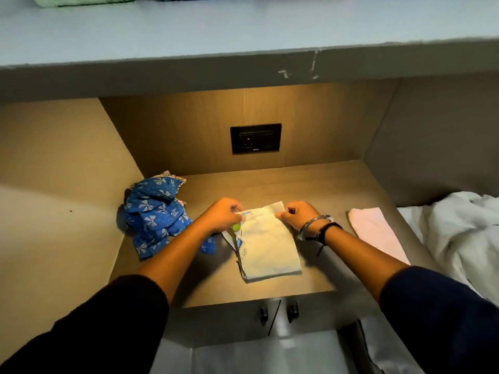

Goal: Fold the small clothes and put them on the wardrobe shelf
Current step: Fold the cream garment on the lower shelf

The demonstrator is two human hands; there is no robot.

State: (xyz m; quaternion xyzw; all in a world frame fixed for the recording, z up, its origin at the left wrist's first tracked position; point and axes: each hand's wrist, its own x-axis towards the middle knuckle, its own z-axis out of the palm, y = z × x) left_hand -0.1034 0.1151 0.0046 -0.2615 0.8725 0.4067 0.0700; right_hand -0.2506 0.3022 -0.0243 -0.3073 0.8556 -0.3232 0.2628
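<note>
A small cream garment (pixel 270 244) with a printed edge lies half folded on the wooden niche surface (pixel 318 190). My left hand (pixel 224 214) pinches its far left corner and my right hand (pixel 297 214), with bracelets on the wrist, pinches its far right corner. A crumpled blue garment with white bows (pixel 154 211) sits to the left, against the niche wall. A folded pale pink cloth (pixel 378 233) lies to the right. The wardrobe shelf (pixel 243 31) runs across above the niche, with a folded green cloth (pixel 81 0) at its top left.
A black wall socket (pixel 255 138) is set in the niche's back panel. White bedding (pixel 464 225) is bunched at the right. Two cabinet door handles (pixel 278 313) sit below the surface's front edge.
</note>
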